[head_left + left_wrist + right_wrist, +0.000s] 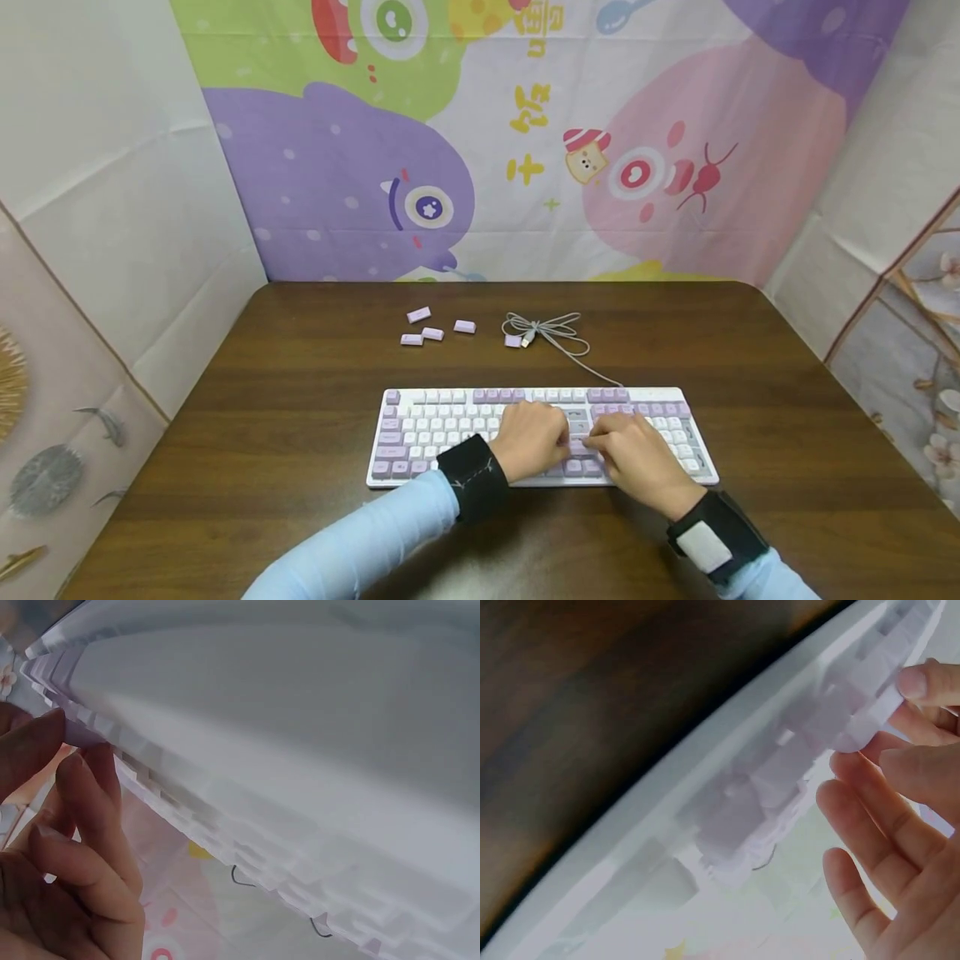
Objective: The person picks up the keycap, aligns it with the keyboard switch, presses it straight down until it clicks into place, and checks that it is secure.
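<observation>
Key (578,448) on keyboard (652,395);
left hand (531,435), right hand (636,457) pinched its ends, thumbs to fingers; probably light, stiff, slick

On the printed cloth (491,242), 3 yellow Chinese characters (530,108) stand in a column, turned on their sides: the lowest looks like 干, the middle like 饭, and the top, at the head view's upper edge, cannot be read for certain. 1 small green plus sign (551,204) is printed just below them. Any legends on the keyboard's keys (390,452) and the loose keycaps (464,327) are too small or blurred to read.
</observation>
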### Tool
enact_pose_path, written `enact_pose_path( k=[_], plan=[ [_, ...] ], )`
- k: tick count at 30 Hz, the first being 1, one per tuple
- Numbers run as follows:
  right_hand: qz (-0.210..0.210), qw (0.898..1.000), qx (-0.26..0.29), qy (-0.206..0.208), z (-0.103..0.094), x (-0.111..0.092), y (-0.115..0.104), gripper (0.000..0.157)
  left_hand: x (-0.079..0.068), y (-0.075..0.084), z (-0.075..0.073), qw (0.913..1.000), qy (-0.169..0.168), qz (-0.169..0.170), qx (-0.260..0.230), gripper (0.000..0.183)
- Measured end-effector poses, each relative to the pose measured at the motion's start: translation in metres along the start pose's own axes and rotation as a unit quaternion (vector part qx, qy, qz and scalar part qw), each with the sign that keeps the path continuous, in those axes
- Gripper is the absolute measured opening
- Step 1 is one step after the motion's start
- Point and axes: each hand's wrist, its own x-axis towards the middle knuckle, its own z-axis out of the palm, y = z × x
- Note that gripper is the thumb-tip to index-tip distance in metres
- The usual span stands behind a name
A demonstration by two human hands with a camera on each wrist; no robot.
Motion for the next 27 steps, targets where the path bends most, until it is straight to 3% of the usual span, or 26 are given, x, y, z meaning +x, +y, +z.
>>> enact_pose_path(
  k=[9, 17, 22, 27],
  plan=[
    [0.009, 0.999, -0.027, -0.039, -0.001, -0.004, -0.002, 0.028, 0.001, 0.001, -0.002, 0.9999, -0.013, -0.011, -0.004, 0.012],
    [0.006, 0.992, -0.09, -0.088, 0.0, -0.014, -0.01, 0.038, -0.001, 0.008, 0.001, 0.9992, 0.014, 0.005, 0.036, 0.016],
    [-0.002, 0.99, -0.107, -0.088, 0.002, -0.021, -0.015, 0.047, -0.003, 0.01, 0.004, 0.9987, 0.025, 0.001, 0.045, 0.018],
    [0.003, 0.992, -0.101, -0.077, 0.002, -0.019, -0.016, 0.044, -0.005, 0.012, 0.007, 0.9973, 0.03, -0.006, 0.067, 0.014]
  ],
)
